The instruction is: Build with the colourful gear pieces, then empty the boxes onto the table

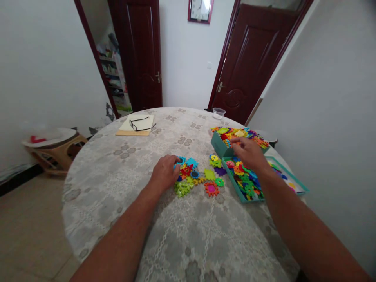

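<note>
On the patterned tablecloth lies a flat cluster of colourful plastic gear pieces (187,170), with blue, red, yellow and lime parts. My left hand (165,173) is at its left edge, fingers curled and closed on a blue gear piece (181,160) that they partly cover. To the right, my right hand (249,153) hangs over the front of a teal box (220,145) heaped with mixed gear pieces. Its index finger reaches forward, apart from the thumb, and I see nothing held. Beneath that wrist, the teal box lid (234,187) holds more gear pieces (248,184).
Loose pieces lie between cluster and lid: an orange square gear (211,188), a purple gear (220,171) and a yellow gear (214,158). Glasses (141,124) rest on a pad (132,132) at the far left. A clear plastic bowl (218,113) stands at the back edge.
</note>
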A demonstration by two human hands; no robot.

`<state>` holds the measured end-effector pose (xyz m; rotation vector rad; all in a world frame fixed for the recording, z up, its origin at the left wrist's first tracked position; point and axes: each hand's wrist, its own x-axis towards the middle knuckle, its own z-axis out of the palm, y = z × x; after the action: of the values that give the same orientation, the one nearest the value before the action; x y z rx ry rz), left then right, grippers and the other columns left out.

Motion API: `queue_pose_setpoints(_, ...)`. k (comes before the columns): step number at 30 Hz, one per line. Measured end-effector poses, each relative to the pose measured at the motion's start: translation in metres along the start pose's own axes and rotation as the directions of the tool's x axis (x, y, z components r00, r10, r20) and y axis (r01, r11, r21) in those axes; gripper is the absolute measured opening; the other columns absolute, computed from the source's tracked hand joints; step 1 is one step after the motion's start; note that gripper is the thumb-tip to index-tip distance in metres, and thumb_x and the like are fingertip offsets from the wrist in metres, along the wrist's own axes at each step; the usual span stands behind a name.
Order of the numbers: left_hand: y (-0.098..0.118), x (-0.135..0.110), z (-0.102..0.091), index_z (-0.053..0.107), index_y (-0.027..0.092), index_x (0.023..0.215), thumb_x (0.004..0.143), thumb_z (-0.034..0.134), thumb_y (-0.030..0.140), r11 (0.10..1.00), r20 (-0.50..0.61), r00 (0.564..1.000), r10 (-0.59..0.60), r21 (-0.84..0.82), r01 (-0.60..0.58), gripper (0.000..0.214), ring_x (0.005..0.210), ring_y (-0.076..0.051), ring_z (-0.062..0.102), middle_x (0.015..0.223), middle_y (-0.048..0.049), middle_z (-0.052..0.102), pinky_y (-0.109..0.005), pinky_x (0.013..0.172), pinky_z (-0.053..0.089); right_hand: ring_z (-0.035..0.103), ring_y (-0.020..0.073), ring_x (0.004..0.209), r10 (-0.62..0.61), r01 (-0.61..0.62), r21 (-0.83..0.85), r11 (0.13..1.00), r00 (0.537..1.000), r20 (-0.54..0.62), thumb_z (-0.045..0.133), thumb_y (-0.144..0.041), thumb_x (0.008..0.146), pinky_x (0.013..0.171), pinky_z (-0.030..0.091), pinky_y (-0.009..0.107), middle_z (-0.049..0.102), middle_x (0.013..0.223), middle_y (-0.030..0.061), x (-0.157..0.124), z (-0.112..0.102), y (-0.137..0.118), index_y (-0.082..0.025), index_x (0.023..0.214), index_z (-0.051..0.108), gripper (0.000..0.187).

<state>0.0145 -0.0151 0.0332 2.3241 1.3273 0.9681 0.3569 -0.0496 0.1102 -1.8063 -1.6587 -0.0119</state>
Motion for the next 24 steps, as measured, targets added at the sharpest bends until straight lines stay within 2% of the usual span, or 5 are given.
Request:
queue_pose_setpoints(3, -0.001, 0.000, -0.011, 0.066, 0.025, 0.080, 0.083, 0.062, 0.025, 0.999, 0.132, 0.991, -0.035, -0.027, 0.039, 0.005, 0.077, -0.023, 0.060, 0.082, -0.0062, 0.067, -0.035, 0.076, 0.048, 0.068, 0.0227, 0.098, -0.146, 0.132, 0.066, 0.989, 0.933, 0.329, 0.056, -0.030, 0.094, 0.093, 0.050, 0.035, 0.075, 0.114, 0.0086, -0.044, 0.016, -0.035, -0.020, 0.117, 0.073, 0.031)
queue_pose_setpoints(6, -0.001, -0.003, -0.023, 0.065, 0.025, 0.074, 0.079, 0.069, 0.031, 0.995, 0.269, 0.961, -0.063, -0.055, 0.081, 0.009, 0.063, -0.018, 0.053, 0.070, -0.0016, 0.063, -0.029, 0.062, 0.039, 0.066, 0.0232, 0.112, -0.233, 0.213, 0.096, 0.972, 0.854, 0.466, 0.060, -0.026, 0.095, 0.102, 0.047, 0.036, 0.071, 0.124, 0.0099, -0.079, 0.038, -0.056, -0.020, 0.122, 0.070, 0.030)
queue_pose_setpoints(12, 0.000, -0.012, -0.026, 0.073, 0.029, 0.091, 0.065, 0.082, 0.033, 1.000, 0.546, 0.838, 0.000, -0.026, 0.017, 0.028, 0.065, -0.019, 0.057, 0.077, 0.0002, 0.069, -0.028, 0.062, 0.037, 0.061, 0.0228, 0.122, -0.220, 0.248, 0.010, 0.969, 0.837, 0.500, 0.061, -0.021, 0.095, 0.104, 0.045, 0.032, 0.063, 0.133, 0.0113, -0.109, 0.066, -0.068, -0.020, 0.130, 0.064, 0.035)
queue_pose_setpoints(21, 0.007, -0.019, -0.015, 0.073, 0.034, 0.110, 0.054, 0.091, 0.035, 1.000, 0.530, 0.848, 0.005, 0.012, -0.013, 0.059, 0.087, -0.028, 0.066, 0.103, -0.0055, 0.074, -0.034, 0.075, 0.046, 0.063, 0.0207, 0.099, -0.171, 0.254, -0.102, 0.962, 0.850, 0.498, 0.058, -0.030, 0.100, 0.083, 0.044, 0.028, 0.066, 0.113, 0.0095, -0.111, 0.083, -0.066, -0.019, 0.114, 0.066, 0.019)
queue_pose_setpoints(24, 0.012, -0.018, -0.018, 0.071, 0.031, 0.117, 0.063, 0.086, 0.037, 0.994, 0.586, 0.810, -0.001, 0.087, -0.062, 0.057, 0.094, -0.029, 0.067, 0.110, -0.0076, 0.073, -0.035, 0.079, 0.048, 0.062, 0.0199, 0.093, -0.217, 0.249, -0.023, 0.968, 0.882, 0.418, 0.055, -0.027, 0.100, 0.080, 0.042, 0.028, 0.068, 0.103, 0.0082, -0.111, 0.085, -0.062, -0.018, 0.106, 0.066, 0.016)
